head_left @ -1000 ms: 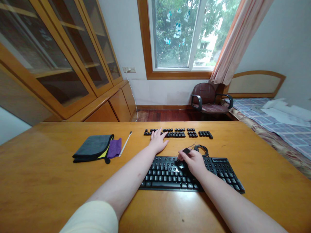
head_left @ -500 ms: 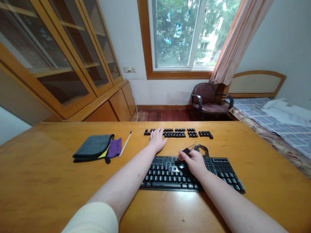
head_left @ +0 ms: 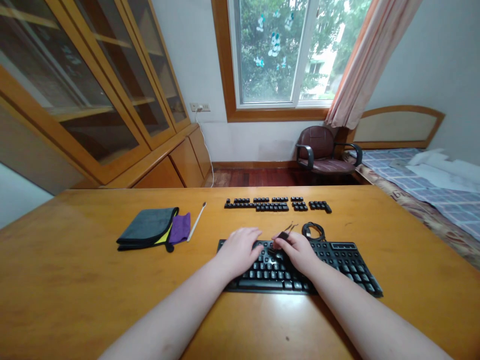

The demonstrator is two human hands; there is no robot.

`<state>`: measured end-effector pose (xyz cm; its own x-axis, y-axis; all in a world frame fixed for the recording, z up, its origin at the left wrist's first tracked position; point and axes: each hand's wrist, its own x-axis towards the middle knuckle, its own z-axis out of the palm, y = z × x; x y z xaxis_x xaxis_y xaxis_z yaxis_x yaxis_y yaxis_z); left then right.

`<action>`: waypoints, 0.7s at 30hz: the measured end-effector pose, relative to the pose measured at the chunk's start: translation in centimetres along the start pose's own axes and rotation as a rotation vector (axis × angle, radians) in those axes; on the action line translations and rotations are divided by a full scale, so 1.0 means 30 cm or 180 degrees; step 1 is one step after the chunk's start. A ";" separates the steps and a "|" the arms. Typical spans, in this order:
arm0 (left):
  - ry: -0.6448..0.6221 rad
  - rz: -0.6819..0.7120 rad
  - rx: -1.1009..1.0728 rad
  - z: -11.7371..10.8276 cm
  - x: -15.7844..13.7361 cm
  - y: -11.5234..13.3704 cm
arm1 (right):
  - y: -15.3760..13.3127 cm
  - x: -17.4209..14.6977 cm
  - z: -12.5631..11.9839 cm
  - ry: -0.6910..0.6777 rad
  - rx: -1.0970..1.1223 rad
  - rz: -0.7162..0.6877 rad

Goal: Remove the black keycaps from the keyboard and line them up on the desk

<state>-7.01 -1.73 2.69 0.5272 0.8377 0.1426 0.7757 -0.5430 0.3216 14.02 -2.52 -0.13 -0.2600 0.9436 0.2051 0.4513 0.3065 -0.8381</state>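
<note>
Black keyboard (head_left: pixel 275 275) lies on the near half of a wooden desk (head_left: pixel 75 280), both hands of a person over it and several far-row positions appearing to lack their caps. The right hand (head_left: pixel 294 247) grasps a small black tool (head_left: pixel 283 235), pinched between thumb and fingers, its thin wires jutting toward the far side; its near end is too small to read against the dark keys. The left hand (head_left: pixel 238 250) lies over the far left part, fingers extended and nothing seen in its grasp; how hard it presses cannot be told.

Good form here, by the look of it, means steadying the frame with the left hand, keeping the tool square over one key and lifting evenly, without twisting, so as to spare the stem beneath. Loose keycaps (head_left: pixel 272 206) sit in two neat rows on the far side; keeping that order looks wise. A coiled cable (head_left: pixel 309 231) rests just beyond the right hand, best left undisturbed.
</note>
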 end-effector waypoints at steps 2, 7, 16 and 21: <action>-0.0121 0.0095 0.0101 0.035 -0.068 0.033 | -0.004 -0.001 0.008 -0.0163 -0.0074 -0.0080; -0.0086 0.0101 0.0167 0.103 -0.113 0.042 | -0.010 0.000 0.039 -0.0449 -0.0114 -0.0167; -0.0014 0.0163 0.0040 0.123 -0.096 0.024 | -0.061 0.014 0.074 -0.0736 -0.0734 -0.0218; -0.0040 0.0053 -0.0067 0.119 -0.092 0.013 | -0.115 0.027 0.086 -0.0916 -0.1610 -0.0585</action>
<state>-6.92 -4.45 -0.91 0.5445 0.8276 0.1364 0.7593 -0.5554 0.3390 10.06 -3.14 1.63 -0.5605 0.8195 0.1195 0.7084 0.5492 -0.4434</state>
